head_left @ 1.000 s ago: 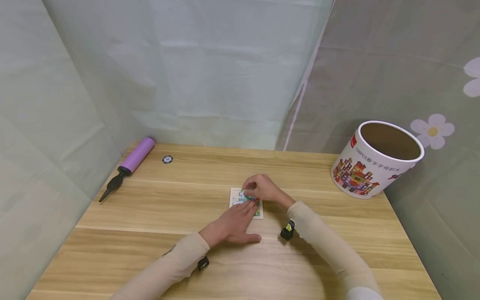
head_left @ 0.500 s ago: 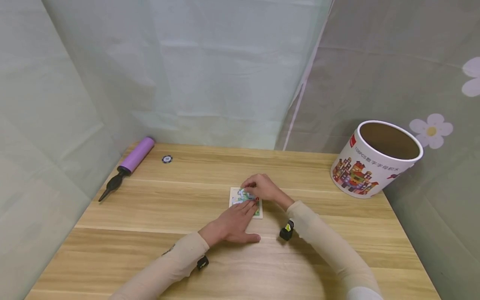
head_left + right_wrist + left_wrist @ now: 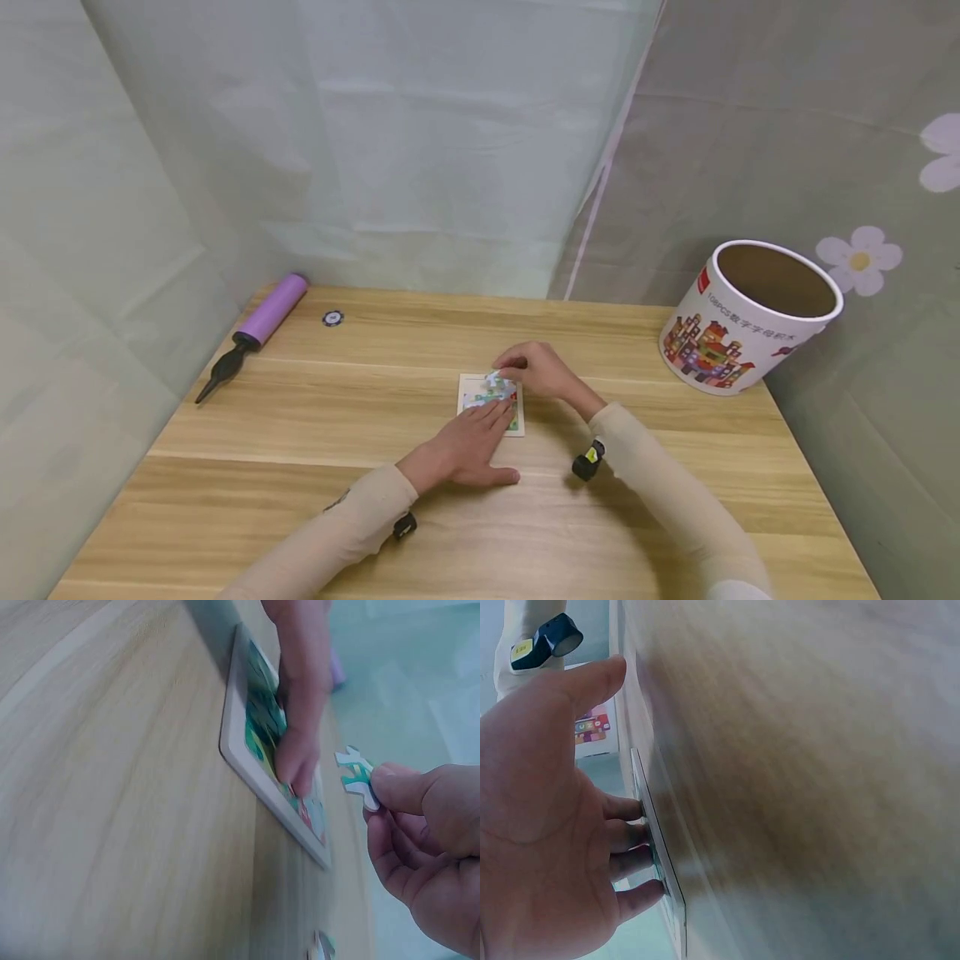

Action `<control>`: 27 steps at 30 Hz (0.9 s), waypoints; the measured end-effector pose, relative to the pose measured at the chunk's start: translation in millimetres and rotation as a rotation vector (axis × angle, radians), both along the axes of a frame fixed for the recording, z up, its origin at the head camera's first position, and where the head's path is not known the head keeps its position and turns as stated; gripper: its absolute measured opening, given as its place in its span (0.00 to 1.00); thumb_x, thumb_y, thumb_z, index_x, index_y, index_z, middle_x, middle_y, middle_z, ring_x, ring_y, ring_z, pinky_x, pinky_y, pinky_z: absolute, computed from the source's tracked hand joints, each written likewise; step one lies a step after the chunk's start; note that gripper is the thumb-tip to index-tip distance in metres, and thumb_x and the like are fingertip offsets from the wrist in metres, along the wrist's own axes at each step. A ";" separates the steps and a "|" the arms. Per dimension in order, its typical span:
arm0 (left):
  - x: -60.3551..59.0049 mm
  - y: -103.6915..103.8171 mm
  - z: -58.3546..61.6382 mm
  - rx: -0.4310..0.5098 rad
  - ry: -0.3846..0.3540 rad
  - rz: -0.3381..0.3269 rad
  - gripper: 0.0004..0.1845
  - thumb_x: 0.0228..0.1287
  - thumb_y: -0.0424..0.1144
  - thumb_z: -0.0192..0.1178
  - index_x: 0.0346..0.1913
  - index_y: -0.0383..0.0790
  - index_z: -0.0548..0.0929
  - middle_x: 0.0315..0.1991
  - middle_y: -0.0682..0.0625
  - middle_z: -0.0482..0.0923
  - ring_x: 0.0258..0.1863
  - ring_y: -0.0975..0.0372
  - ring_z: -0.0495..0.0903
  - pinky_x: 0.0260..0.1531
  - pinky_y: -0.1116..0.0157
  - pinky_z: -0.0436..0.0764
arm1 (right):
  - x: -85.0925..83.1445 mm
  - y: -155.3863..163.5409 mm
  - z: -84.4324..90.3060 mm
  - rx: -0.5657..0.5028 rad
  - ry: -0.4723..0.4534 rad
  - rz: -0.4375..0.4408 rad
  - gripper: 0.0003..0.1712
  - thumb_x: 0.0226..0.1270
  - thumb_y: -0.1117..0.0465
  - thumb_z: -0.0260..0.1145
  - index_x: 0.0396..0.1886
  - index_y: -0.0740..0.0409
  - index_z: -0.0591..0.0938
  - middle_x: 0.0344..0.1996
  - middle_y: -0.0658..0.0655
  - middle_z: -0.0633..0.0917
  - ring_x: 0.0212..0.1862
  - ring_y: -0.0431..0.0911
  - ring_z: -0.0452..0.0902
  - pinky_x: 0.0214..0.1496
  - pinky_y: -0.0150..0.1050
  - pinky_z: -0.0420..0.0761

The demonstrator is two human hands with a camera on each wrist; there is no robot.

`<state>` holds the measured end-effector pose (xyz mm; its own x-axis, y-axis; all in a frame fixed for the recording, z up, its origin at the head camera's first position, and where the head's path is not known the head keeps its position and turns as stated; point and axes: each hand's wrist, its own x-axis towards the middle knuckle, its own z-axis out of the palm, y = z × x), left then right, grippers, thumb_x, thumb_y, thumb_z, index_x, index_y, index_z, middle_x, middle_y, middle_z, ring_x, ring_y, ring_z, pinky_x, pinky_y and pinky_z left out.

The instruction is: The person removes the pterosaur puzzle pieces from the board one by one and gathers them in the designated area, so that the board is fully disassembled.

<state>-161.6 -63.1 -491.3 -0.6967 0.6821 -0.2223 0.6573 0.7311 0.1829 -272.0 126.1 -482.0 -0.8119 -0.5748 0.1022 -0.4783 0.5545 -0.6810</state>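
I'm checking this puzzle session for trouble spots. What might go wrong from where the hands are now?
The right hand pinches the puzzle piece only by one edge, lifted off the puzzle board; it may slip and drop. The left hand presses straight fingers on the board, covering part of it, so they might block the slot. Another loose piece lies near the board and may get knocked.

We can read "108PCS" in red on the white paper tub (image 3: 750, 321) at the right of the table (image 3: 300, 467), followed by Chinese characters too small for us to make out. We find no other legible writing.
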 end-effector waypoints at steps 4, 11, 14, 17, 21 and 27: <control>-0.2 0.7 0.6 0.007 -0.013 0.012 0.53 0.69 0.72 0.49 0.81 0.34 0.54 0.82 0.41 0.48 0.81 0.51 0.49 0.78 0.52 0.56 | 1.7 15.7 2.8 -0.015 0.020 -0.025 0.07 0.70 0.62 0.70 0.42 0.57 0.91 0.41 0.52 0.91 0.45 0.43 0.87 0.51 0.43 0.86; 0.1 0.5 1.1 0.016 -0.005 0.005 0.53 0.69 0.71 0.50 0.81 0.34 0.54 0.82 0.41 0.48 0.81 0.50 0.49 0.78 0.52 0.57 | 9.1 45.9 6.5 -0.008 0.006 -0.131 0.06 0.70 0.62 0.70 0.41 0.55 0.91 0.38 0.51 0.91 0.40 0.44 0.86 0.46 0.43 0.86; 0.6 -0.1 0.6 0.024 -0.006 0.006 0.52 0.69 0.71 0.50 0.81 0.34 0.54 0.82 0.41 0.48 0.81 0.50 0.50 0.78 0.51 0.57 | 12.4 57.6 7.2 -0.010 0.010 -0.158 0.06 0.70 0.62 0.70 0.41 0.56 0.91 0.38 0.51 0.91 0.40 0.45 0.86 0.47 0.45 0.86; 0.6 -0.3 0.0 0.027 -0.011 0.009 0.52 0.69 0.71 0.50 0.81 0.34 0.54 0.82 0.41 0.48 0.81 0.50 0.49 0.78 0.51 0.56 | 15.4 69.7 7.6 -0.018 0.023 -0.180 0.06 0.70 0.62 0.70 0.41 0.56 0.91 0.38 0.52 0.91 0.40 0.45 0.86 0.48 0.46 0.86; 0.6 -0.1 -0.5 0.022 -0.007 0.010 0.52 0.69 0.71 0.50 0.81 0.34 0.53 0.83 0.41 0.47 0.81 0.50 0.49 0.78 0.52 0.56 | 18.7 85.5 8.3 -0.020 0.027 -0.212 0.06 0.70 0.62 0.70 0.42 0.56 0.91 0.40 0.54 0.91 0.42 0.48 0.86 0.48 0.47 0.86; 0.9 0.3 -0.4 0.006 0.014 0.003 0.52 0.69 0.71 0.49 0.81 0.34 0.54 0.82 0.41 0.48 0.81 0.50 0.50 0.78 0.52 0.56 | 21.6 105.5 4.7 -0.002 0.020 -0.259 0.07 0.69 0.62 0.71 0.43 0.57 0.91 0.42 0.57 0.91 0.44 0.50 0.87 0.48 0.47 0.86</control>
